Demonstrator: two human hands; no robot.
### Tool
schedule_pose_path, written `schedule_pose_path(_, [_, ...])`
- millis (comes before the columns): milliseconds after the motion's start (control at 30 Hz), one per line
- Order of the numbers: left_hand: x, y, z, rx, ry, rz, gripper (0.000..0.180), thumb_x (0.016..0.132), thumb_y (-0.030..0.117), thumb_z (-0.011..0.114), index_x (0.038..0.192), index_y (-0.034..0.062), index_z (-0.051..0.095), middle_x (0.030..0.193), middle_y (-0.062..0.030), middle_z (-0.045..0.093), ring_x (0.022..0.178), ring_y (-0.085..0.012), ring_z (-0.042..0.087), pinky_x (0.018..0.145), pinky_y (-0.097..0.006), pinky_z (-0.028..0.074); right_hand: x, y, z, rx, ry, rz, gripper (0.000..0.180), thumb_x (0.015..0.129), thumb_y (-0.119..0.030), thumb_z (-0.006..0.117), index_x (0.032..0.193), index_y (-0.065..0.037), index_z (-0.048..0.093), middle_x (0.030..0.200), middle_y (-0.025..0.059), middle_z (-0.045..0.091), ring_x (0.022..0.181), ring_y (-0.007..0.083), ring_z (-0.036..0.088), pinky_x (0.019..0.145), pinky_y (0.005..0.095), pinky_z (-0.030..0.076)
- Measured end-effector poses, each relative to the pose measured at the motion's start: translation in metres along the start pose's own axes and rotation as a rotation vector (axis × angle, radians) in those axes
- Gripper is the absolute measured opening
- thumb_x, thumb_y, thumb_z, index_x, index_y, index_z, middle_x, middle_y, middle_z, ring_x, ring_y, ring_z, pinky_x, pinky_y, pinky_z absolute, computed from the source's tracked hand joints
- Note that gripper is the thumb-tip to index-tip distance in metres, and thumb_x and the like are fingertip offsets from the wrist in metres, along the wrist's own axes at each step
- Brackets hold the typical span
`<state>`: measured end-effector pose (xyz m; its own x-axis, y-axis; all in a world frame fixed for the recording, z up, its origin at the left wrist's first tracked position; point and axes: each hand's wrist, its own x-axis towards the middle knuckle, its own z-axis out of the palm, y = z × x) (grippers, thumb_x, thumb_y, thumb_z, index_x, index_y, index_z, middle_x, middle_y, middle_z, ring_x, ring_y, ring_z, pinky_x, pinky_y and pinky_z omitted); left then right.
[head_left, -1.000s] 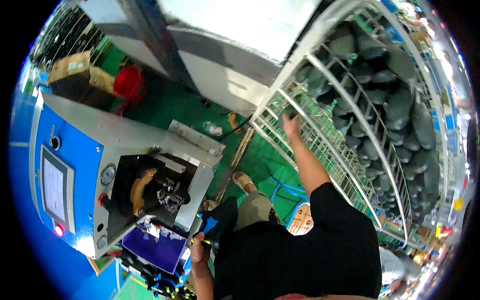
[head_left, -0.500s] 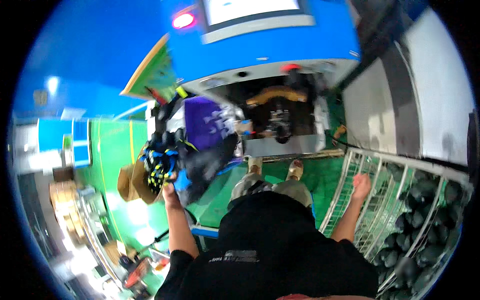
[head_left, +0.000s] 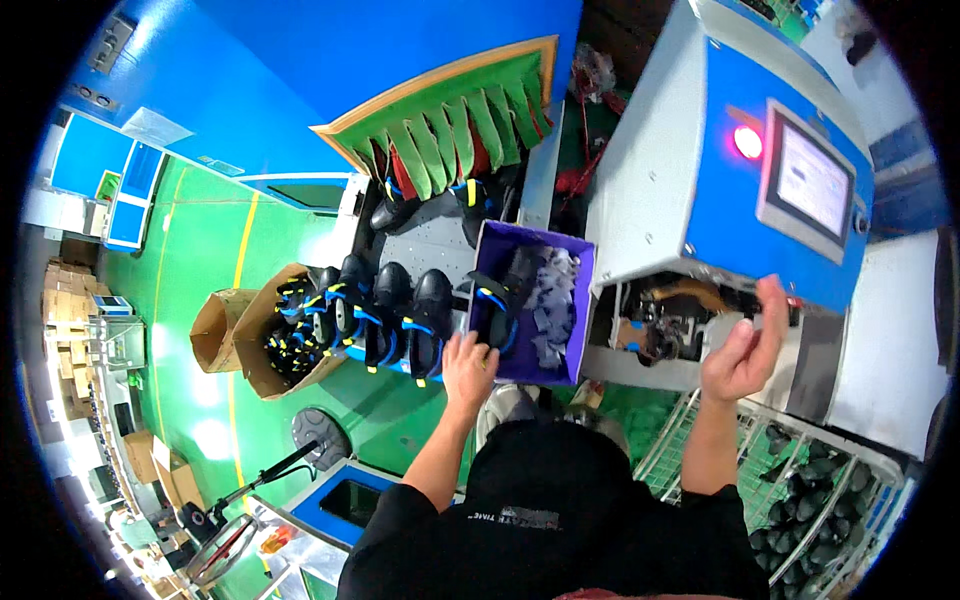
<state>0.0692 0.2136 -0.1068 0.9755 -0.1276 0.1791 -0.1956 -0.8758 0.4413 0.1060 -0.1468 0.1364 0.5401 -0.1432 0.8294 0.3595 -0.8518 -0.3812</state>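
My left hand (head_left: 470, 369) is at the near left corner of a purple box (head_left: 583, 300), fingers slightly bent and apart. Just past its fingertips, a black shoe with blue trim and a yellow tab (head_left: 501, 305) rests in the box beside grey scraps. Whether the fingers touch the shoe or the box wall I cannot tell. Left of the box, several similar black shoes (head_left: 429, 315) stand in a row on a dark perforated surface (head_left: 430, 243). My right hand (head_left: 742, 355) is raised before the blue and white machine (head_left: 660, 190), fingers stretched out, holding nothing.
A cardboard box (head_left: 262, 345) of black shoes stands on the left. Green strip curtains (head_left: 450, 135) hang over the belt opening. The machine carries a screen (head_left: 810, 185) and a lit red lamp (head_left: 747, 142). A wire cart (head_left: 690, 430) with dark rounded pieces is at my right.
The view has swung toward the left, putting the purple box in front of me. My left hand has moved from the shoes at left to the box; my right hand has risen before the machine.
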Motion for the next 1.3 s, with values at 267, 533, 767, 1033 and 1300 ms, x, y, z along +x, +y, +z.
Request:
schedule_pose_path(267, [0.191,-0.149,-0.038,-0.071,-0.177,-0.326,0.024,0.088,0.022,0.077,0.101,0.0027,0.071,0.094,-0.0190,0.071,0.093,-0.0381,0.069,0.084,-0.046,0.055,0.004,0.033,0.099,-0.585,0.131,-0.347,0.046,0.110,-0.027,0.029,0.127,0.001,0.060,0.130,0.0239,0.068,0.128,0.0400,0.060,0.113,0.0491,0.036])
schedule_pose_path(533, [0.360,-0.298,0.089,-0.347,-0.013,-0.286,0.076,0.063,0.022,0.094,0.130,0.0060,0.060,0.114,-0.0204,0.072,0.110,-0.0383,0.069,0.091,-0.045,0.054,-0.001,0.032,0.084,-0.789,-0.056,-0.341,0.075,0.105,-0.068,0.028,0.141,-0.003,0.043,0.142,0.0262,0.053,0.131,0.0416,0.055,0.109,0.0593,0.044])
schedule_pose_path(767, [0.309,-0.229,0.024,-0.129,0.212,-0.116,0.064,0.060,0.011,0.092,0.119,0.0022,0.067,0.111,-0.0200,0.072,0.109,-0.0414,0.065,0.098,-0.047,0.049,-0.005,0.031,0.086,-0.689,-0.097,-0.352,0.055,0.111,-0.040,0.029,0.148,-0.001,0.042,0.147,0.0255,0.052,0.138,0.0391,0.048,0.115,0.0535,0.032])
schedule_pose_path(1033, [0.151,-0.034,-0.124,-1.207,0.340,-0.439,0.053,0.075,-0.001,0.077,0.126,0.0012,0.065,0.116,-0.0029,0.068,0.098,-0.0171,0.062,0.087,-0.033,0.051,-0.022,-0.032,0.067,-0.250,-0.186,-0.030,0.068,0.095,-0.029,0.067,0.153,-0.002,0.042,0.152,0.0244,0.049,0.146,0.0402,0.041,0.123,0.0557,0.022])
schedule_pose_path(1300, [0.052,0.123,-0.127,-1.275,-0.756,0.156,0.139,0.058,0.029,0.103,0.163,0.0006,0.017,0.164,-0.0157,0.034,0.151,-0.0253,0.030,0.123,-0.042,0.026,-0.069,-0.053,-0.010,1.352,-0.726,1.426,0.075,0.082,-0.010,0.080,0.150,-0.006,0.050,0.141,0.0161,0.061,0.125,0.0309,0.063,0.109,0.0484,0.049])
